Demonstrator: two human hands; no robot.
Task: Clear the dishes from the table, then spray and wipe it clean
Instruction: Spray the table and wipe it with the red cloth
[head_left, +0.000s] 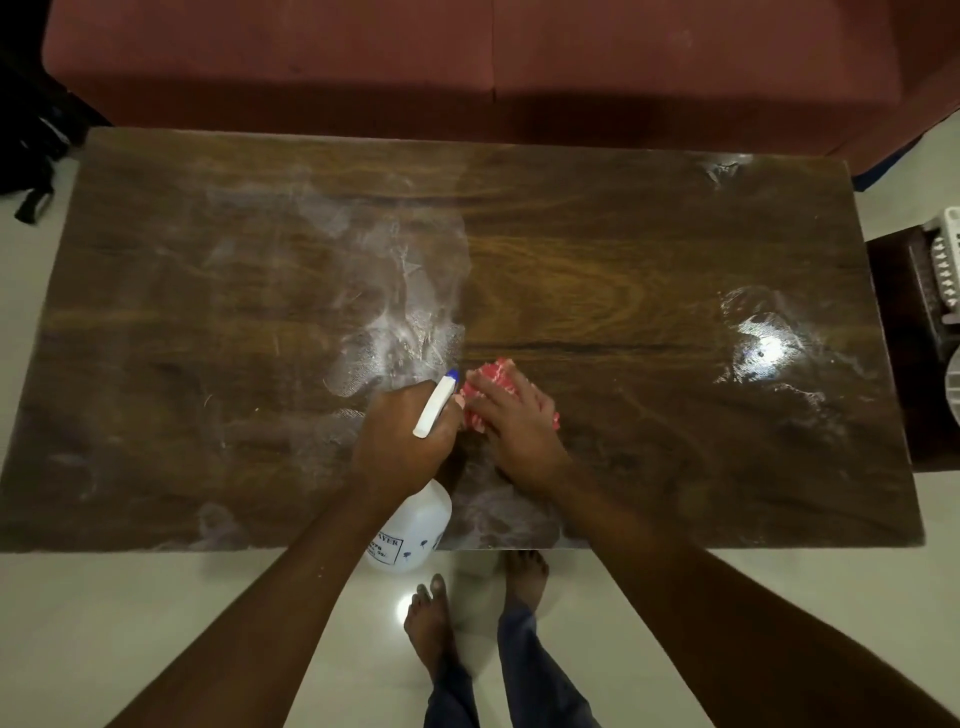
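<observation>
Across the top of my view runs a maroon sofa (467, 62), its seat split by a seam right of centre. A pale, glossy floor (156, 623) fills the bottom and both sides, with a small glare spot low in the middle. At far left I see a black bag (31, 130) in shadow, a strap (34, 205) trailing onto the floor. At far right is a dark stand (893, 338); a white slotted basket (945, 260) rests on it, cut by the frame edge. Just below shows a white round thing (953, 384) — I cannot tell what. Something blue (883, 171) peeks out by the sofa's right end.
</observation>
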